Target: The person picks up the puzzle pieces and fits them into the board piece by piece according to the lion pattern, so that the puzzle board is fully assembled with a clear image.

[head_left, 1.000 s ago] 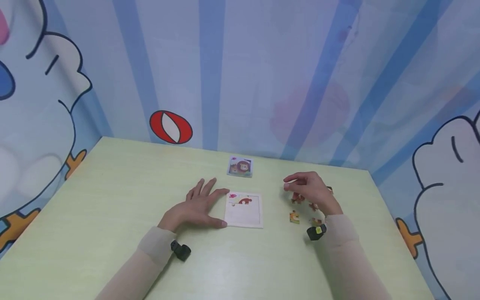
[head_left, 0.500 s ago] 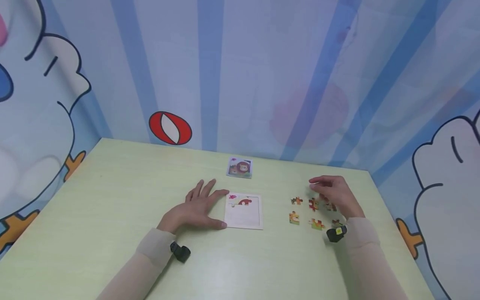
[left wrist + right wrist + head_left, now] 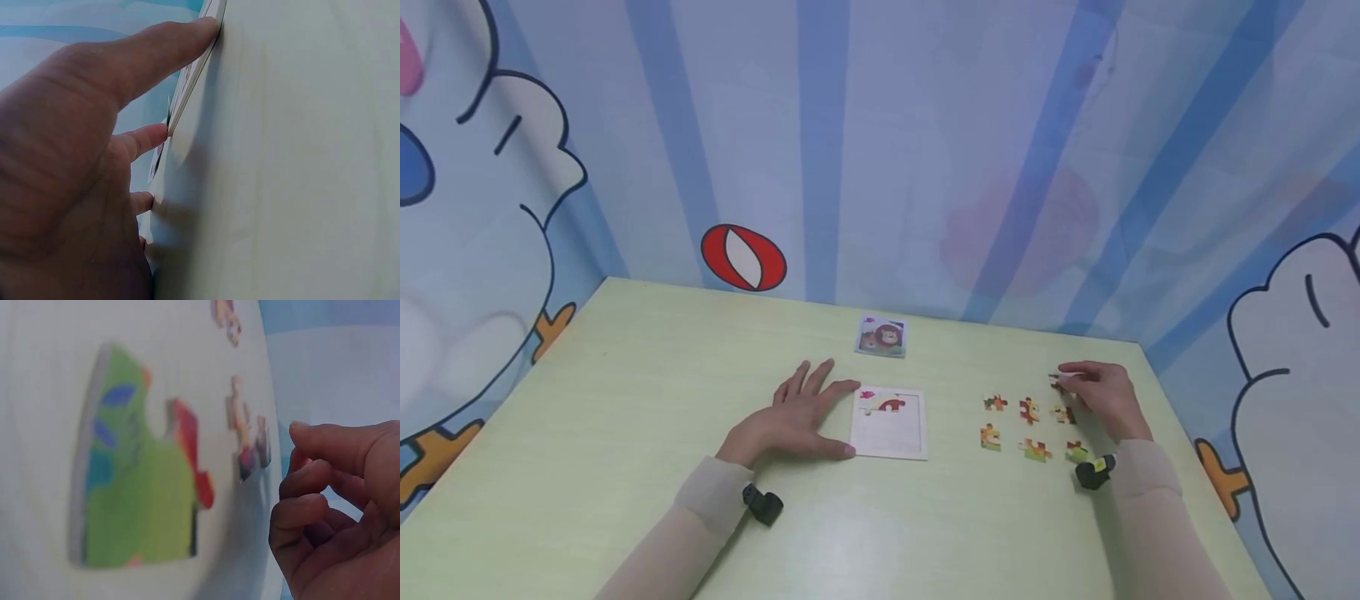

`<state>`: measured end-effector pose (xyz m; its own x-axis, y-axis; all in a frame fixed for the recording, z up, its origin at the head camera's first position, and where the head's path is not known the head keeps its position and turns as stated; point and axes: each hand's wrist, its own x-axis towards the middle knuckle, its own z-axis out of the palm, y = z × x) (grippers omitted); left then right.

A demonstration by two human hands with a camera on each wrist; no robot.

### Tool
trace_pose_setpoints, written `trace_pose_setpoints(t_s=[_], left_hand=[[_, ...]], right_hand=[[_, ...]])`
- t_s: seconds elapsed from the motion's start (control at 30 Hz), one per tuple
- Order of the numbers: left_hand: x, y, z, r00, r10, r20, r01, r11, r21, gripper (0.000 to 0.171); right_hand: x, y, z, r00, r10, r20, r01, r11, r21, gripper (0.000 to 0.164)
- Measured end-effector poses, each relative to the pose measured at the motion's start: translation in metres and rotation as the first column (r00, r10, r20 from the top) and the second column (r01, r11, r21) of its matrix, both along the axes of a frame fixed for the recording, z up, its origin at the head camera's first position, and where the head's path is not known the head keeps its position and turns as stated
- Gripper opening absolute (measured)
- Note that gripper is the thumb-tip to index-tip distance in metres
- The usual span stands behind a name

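A shallow white puzzle frame (image 3: 887, 435) lies mid-table, with a few picture pieces fitted along its top part. My left hand (image 3: 786, 421) rests beside it, fingers spread, with thumb and index fingertip touching its left edge. Over on the right, my right hand (image 3: 1105, 398) is above the loose pieces with its fingers bent. Its thumb and index tips are close to a dark puzzle piece (image 3: 1057, 384), partly hidden by the fingers. In the right wrist view a small gap shows between the thumb and that piece (image 3: 264, 442), with nothing visible in the fingers.
Several loose pieces lie in rows right of the frame, among them an orange piece (image 3: 990, 437) and a green piece (image 3: 1077, 452). A small lion picture card (image 3: 881, 336) lies behind the frame. A striped curtain (image 3: 895, 167) hangs behind the table's back edge.
My right hand has moved right, from above the nearer loose pieces to the dark piece at the far right, uncovering the others. The left hand has stayed at the frame.
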<state>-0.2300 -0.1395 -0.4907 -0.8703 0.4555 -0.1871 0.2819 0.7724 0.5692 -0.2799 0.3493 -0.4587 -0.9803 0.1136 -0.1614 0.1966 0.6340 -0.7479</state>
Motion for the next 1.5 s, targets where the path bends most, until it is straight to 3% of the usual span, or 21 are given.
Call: trace_pose_setpoints(t_s=[0.23,0.43,0.6,0.73,0.9,1.13,1.3,1.5], left_hand=[[0.002,0.0,0.004,1.0,-0.015,-0.002,0.015,1.0,0.017,0.1],[0.002,0.001,0.007,1.0,-0.015,0.004,0.015,1.0,0.017,0.1],[0.003,0.001,0.008,1.0,-0.015,0.014,0.015,1.0,0.007,0.101],[0.002,0.001,0.008,1.0,-0.012,0.011,0.012,1.0,0.005,0.101],[0.001,0.001,0.005,1.0,-0.005,0.012,0.005,1.0,-0.008,0.102],[0.0,0.0,0.002,1.0,-0.003,0.011,0.003,1.0,-0.012,0.102],[0.001,0.0,0.005,1.0,0.002,0.016,-0.002,1.0,-0.027,0.101],[0.003,0.001,0.008,1.0,-0.011,0.007,0.011,1.0,-0.002,0.1]], right_hand=[[0.003,0.01,-0.007,0.999,0.04,0.032,-0.04,0.999,0.025,0.051],[0.001,0.009,-0.008,0.996,0.082,0.031,-0.085,0.988,0.133,0.044],[-0.001,0.011,-0.009,0.994,0.105,0.018,-0.106,0.985,0.135,0.04],[-0.002,0.015,-0.01,0.995,0.095,-0.016,-0.094,0.994,0.055,0.037],[0.0,0.018,-0.011,0.999,0.039,-0.019,-0.041,0.993,-0.115,0.035],[0.007,0.01,-0.002,1.0,0.02,-0.004,-0.02,0.977,-0.212,0.052],[0.012,-0.002,0.01,0.999,0.03,0.018,-0.021,0.922,-0.386,0.06],[0.02,-0.019,0.017,0.998,0.049,0.028,-0.026,0.842,-0.539,0.053]])
